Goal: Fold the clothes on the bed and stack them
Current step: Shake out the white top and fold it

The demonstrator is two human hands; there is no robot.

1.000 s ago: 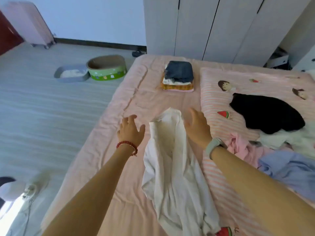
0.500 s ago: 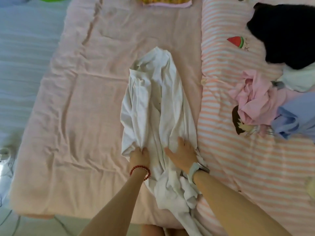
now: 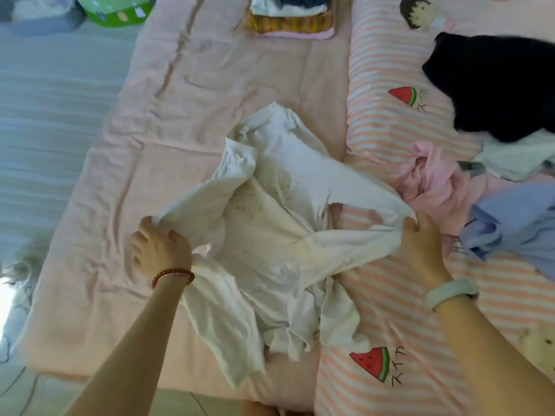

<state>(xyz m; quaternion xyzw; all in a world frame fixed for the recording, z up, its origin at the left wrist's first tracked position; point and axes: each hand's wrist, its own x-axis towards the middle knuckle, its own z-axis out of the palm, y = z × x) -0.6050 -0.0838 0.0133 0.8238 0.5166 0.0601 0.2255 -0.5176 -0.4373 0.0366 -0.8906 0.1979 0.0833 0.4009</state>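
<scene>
White garment (image 3: 279, 235): lies crumpled on the pink bed (image 3: 99, 241), near its front edge, between both hands.
Long axis: runs away from the person; pulled part spans left to right.
Left hand (image 3: 159, 250): grip pinches the left edge.
Right hand (image 3: 420, 244): grip pinches the right edge.
Nearer hand: neither, both touching.
Folded stack (image 3: 289, 22): far end, well apart.
Unfolded pile (image 3: 480, 181): just right.

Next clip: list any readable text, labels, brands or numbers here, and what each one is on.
No text reads clearly.
Dark handwritten-style marks beside each watermelon print on the striped quilt: too stylised to read.
Small stickers on the green tub: too small and blurred.
White garment, wristband: no print visible.
</scene>
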